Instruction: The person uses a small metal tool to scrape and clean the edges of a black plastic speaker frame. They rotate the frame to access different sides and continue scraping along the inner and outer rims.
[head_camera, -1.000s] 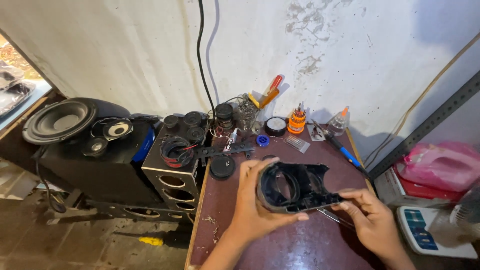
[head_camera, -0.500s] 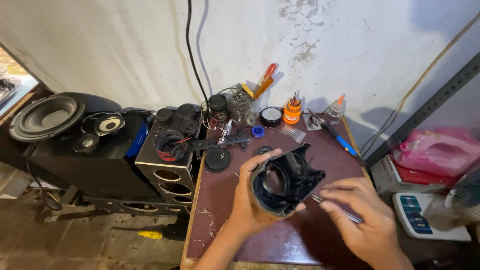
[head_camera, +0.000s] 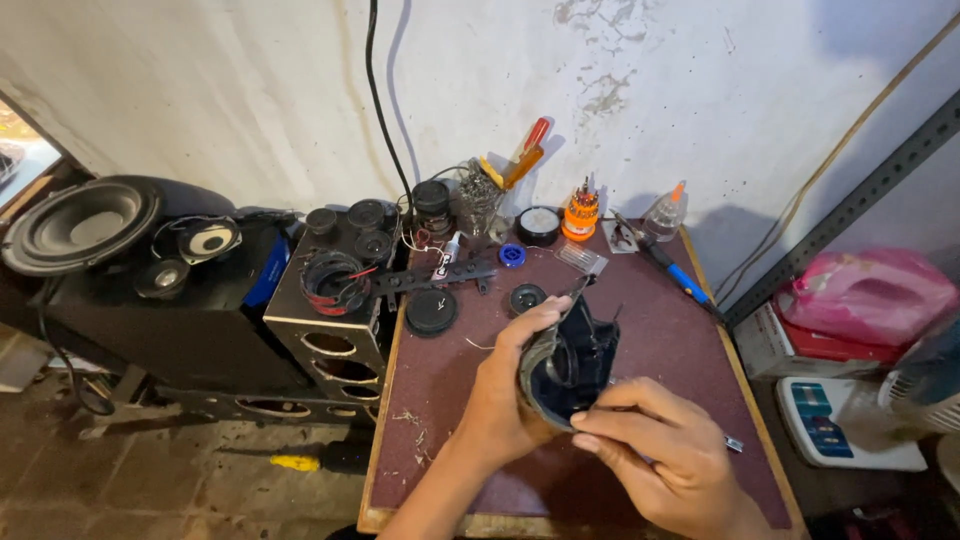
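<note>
My left hand grips a black round speaker frame, held on edge above the maroon table. My right hand sits just below and in front of the frame, fingers curled against its lower rim and around a thin metal tool whose tip barely shows. Whether that hand pinches the tool or the frame itself is hard to tell.
Behind the frame lie a black round cap, a small black disc, a blue cap, an orange screwdriver set, a glue bottle and a blue-handled soldering iron. Speaker boxes and a large woofer stand left.
The speaker frame has turned from lying flat and wide to standing on edge. My right hand moved left, under the frame. The view shifted a little to the right.
</note>
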